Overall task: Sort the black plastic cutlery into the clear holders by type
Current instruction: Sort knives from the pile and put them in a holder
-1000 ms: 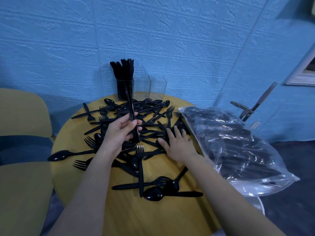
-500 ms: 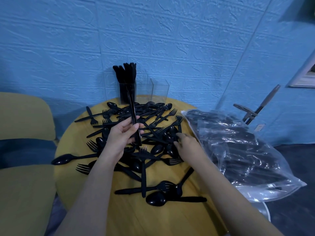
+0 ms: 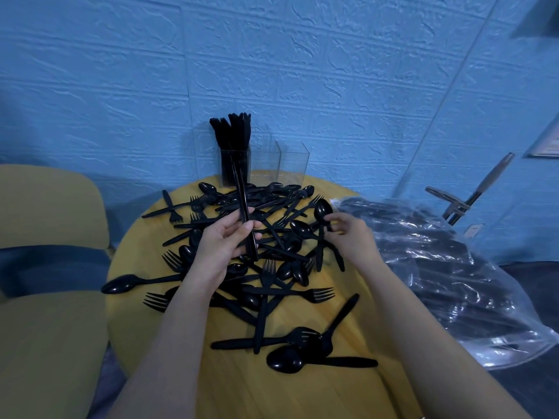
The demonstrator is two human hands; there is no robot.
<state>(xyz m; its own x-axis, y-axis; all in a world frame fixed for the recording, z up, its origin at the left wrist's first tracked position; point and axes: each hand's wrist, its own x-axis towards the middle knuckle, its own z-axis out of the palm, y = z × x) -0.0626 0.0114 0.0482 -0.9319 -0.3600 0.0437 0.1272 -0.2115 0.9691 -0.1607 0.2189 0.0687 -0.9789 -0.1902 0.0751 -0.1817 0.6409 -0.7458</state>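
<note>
My left hand [image 3: 222, 246] is gripping a slim bundle of glossy black knives [image 3: 244, 219] over the cutlery pile [image 3: 272, 267]; my right hand [image 3: 348, 234] is pinching a shiny spoon [image 3: 323, 210] at the pile's right edge.

No readable text, brand, number or sign anywhere in the head view. Small pale plate [image 3: 475, 229] on the blue wall at right maybe carries a mark, too small and blurred to read. Framed item [image 3: 544, 140] at the right edge is cut off, nothing legible. Clear plastic bag [image 3: 453, 282] shows no print.
</note>
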